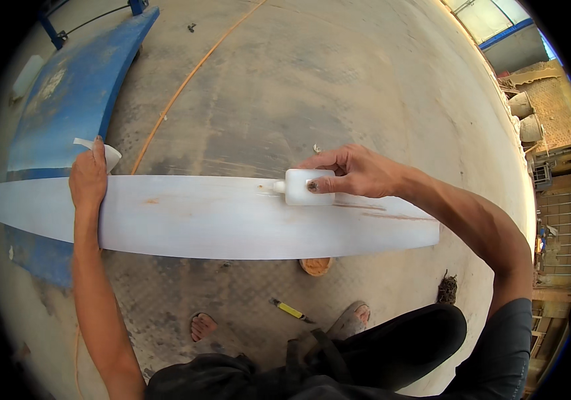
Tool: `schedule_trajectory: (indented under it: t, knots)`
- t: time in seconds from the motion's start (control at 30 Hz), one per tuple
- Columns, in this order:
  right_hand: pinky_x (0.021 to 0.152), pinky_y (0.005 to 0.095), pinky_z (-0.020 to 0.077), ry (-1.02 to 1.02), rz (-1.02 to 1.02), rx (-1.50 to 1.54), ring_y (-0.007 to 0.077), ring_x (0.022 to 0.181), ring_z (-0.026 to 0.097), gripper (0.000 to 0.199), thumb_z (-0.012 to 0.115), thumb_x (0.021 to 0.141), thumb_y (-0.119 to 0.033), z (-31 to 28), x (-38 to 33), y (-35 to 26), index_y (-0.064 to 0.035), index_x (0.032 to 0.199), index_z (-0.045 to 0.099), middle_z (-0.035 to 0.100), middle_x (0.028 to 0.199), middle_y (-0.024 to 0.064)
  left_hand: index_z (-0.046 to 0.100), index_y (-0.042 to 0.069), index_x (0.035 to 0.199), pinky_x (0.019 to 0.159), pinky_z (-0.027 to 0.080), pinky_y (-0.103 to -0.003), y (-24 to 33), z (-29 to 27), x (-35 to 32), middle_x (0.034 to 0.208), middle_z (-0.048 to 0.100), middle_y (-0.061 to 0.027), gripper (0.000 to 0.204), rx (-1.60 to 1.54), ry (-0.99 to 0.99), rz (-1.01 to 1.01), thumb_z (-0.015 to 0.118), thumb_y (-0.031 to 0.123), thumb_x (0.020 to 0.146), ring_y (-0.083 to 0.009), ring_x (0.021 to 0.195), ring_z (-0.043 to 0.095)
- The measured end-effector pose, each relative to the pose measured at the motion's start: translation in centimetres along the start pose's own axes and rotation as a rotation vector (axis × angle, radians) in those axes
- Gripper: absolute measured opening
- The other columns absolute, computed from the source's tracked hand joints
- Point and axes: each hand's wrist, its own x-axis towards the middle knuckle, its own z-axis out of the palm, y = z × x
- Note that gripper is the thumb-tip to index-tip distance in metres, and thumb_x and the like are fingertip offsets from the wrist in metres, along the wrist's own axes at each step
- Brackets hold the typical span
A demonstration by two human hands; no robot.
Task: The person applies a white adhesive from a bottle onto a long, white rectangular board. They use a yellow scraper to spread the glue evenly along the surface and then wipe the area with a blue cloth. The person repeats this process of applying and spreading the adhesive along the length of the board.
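Note:
A long, pale white board with tapering ends lies across in front of me. My right hand grips a small white squeeze bottle, thumb on its near face. The bottle is tipped on its side over the board, its nozzle pointing left beside a small brownish mark. To the right of the bottle, brown streaks run along the board's surface. My left hand is closed at the board's far edge near the left end. A folded white sheet, like paper, sticks out from its fingers.
Under the board's left end is a blue panel. An orange hose crosses the dusty floor. Near my feet lie a yellow utility knife, a round container of tan paste partly under the board, and a dark brush-like bundle.

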Motion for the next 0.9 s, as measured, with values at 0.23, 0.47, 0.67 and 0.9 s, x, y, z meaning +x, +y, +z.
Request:
schedule_trajectory:
  t: [0.23,0.47,0.67,0.9]
  knots:
    - [0.104,0.0416,0.0487,-0.022,0.013,-0.033,0.0252,0.119,0.064,0.046,0.075,0.093,-0.030,0.1,1.2,-1.1,-0.0127,0.135,0.069,0.071,0.128,0.0103,0.073,-0.007,0.084,0.083,0.050,-0.054,-0.6,0.2,0.0,0.087,0.070,-0.0296,0.075,-0.003,0.022,0.025,0.034,0.053,0.107,-0.0485,0.088,0.067]
    - [0.102,0.0422,0.0496,-0.025,0.034,-0.046,0.0261,0.118,0.065,0.043,0.074,0.092,-0.027,0.1,1.6,-1.4,-0.0121,0.133,0.070,0.072,0.127,0.0111,0.072,-0.007,0.084,0.082,0.050,-0.054,-0.7,0.1,-0.1,0.086,0.070,-0.0294,0.077,-0.023,0.019,0.035,0.033,0.055,0.106,-0.0482,0.089,0.067]
    - [0.089,0.0367,0.0568,-0.010,-0.023,-0.047,0.0238,0.104,0.069,0.043,0.072,0.092,-0.023,0.5,2.4,-1.8,-0.0058,0.131,0.070,0.074,0.118,0.0143,0.072,-0.005,0.084,0.082,0.050,-0.053,0.3,0.0,-0.4,0.087,0.070,-0.0284,0.076,-0.020,0.020,-0.002,0.032,0.056,0.106,-0.0470,0.089,0.067]
    - [0.096,0.0386,0.0502,-0.038,0.029,-0.074,0.0229,0.112,0.066,0.043,0.072,0.092,-0.026,0.7,3.3,-3.0,-0.0118,0.133,0.071,0.074,0.121,0.0103,0.073,-0.004,0.082,0.082,0.050,-0.053,-0.2,0.0,-0.3,0.085,0.070,-0.0274,0.076,-0.012,0.040,0.033,0.032,0.056,0.106,-0.0466,0.089,0.068]
